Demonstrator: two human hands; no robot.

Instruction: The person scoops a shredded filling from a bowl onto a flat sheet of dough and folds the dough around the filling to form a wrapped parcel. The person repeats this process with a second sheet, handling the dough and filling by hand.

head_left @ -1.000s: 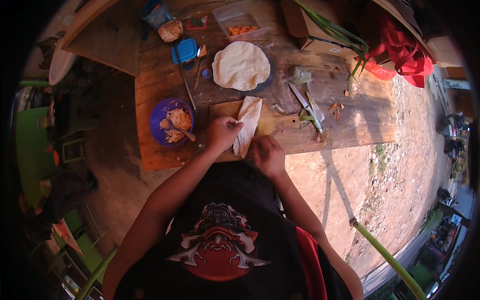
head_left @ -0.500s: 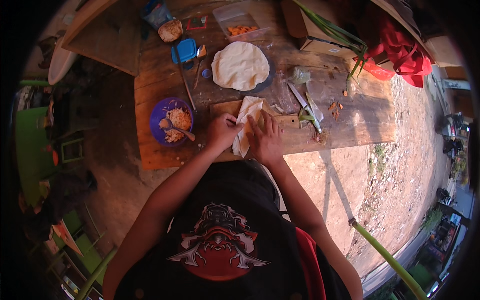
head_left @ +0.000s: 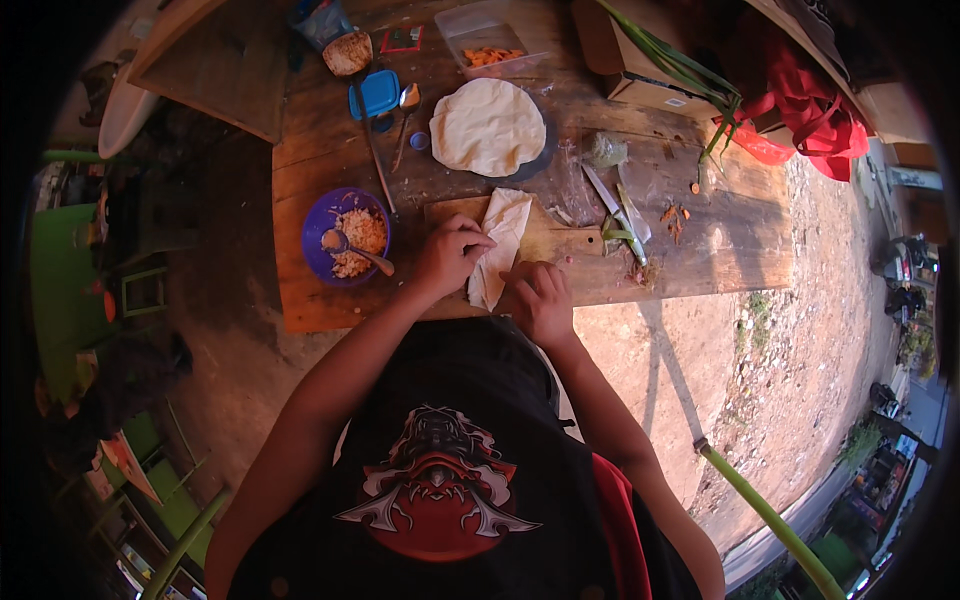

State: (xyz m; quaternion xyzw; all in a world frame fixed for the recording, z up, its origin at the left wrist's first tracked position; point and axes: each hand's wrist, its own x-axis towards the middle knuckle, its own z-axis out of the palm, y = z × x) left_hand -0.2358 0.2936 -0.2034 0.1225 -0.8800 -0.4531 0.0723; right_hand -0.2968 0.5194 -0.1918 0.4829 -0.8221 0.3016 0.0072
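A pale, thin dough wrapper (head_left: 508, 222), folded into a long narrow strip, lies slightly tilted on a wooden cutting board (head_left: 572, 240). My left hand (head_left: 450, 262) has its fingers bent together at the strip's left edge, pinching or pressing it. At the lower right edge, my right hand (head_left: 543, 302) is curled, its fingertips on the dough. Any filling inside the fold is hidden. Beyond the board rests a stack of round, flat wrappers (head_left: 487, 127) on a dark round plate.
Left of the board stands a purple bowl (head_left: 312, 262) of shredded filling with a spoon (head_left: 370, 258). A knife (head_left: 603, 195) lies at the right beside vegetable scraps (head_left: 640, 272). Farther back are a blue lid (head_left: 375, 93), a clear tub (head_left: 470, 30) with orange pieces and a cardboard box (head_left: 640, 85).
My right hand has drawn back toward me and curled; its fingers were stretched over the wrapper before. My left hand has moved slightly up along the left edge.
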